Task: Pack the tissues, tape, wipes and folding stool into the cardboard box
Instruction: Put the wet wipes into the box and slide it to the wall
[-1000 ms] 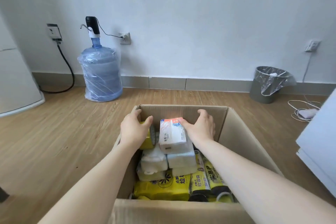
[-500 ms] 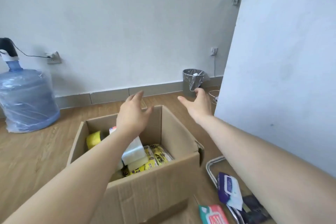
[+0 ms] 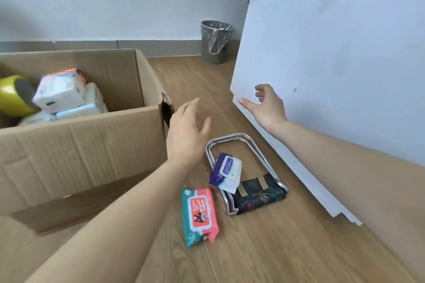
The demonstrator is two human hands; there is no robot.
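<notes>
The open cardboard box (image 3: 92, 145) stands on the floor at the left. Inside it lie a white tissue pack (image 3: 59, 92) and a yellow tape roll (image 3: 11, 96) on top of other packs. On the floor to the right lie a red and green wipes pack (image 3: 199, 215), a purple and white wipes pack (image 3: 226, 171) and the folded stool (image 3: 248, 181) with a chrome frame and dark fabric; the purple pack rests on the stool. My left hand (image 3: 186, 138) hovers open above the stool's left side. My right hand (image 3: 268, 108) hangs open in front of the white panel.
A large white panel (image 3: 333, 64) leans along the right side, its lower edge close to the stool. A grey waste bin (image 3: 216, 41) with a plastic liner stands by the back wall. Wooden floor (image 3: 276, 248) stretches in front of the stool.
My view has swung right and down from the box to the floor items. Both hands left the box's inside and moved right, now open over the stool and wipes.
</notes>
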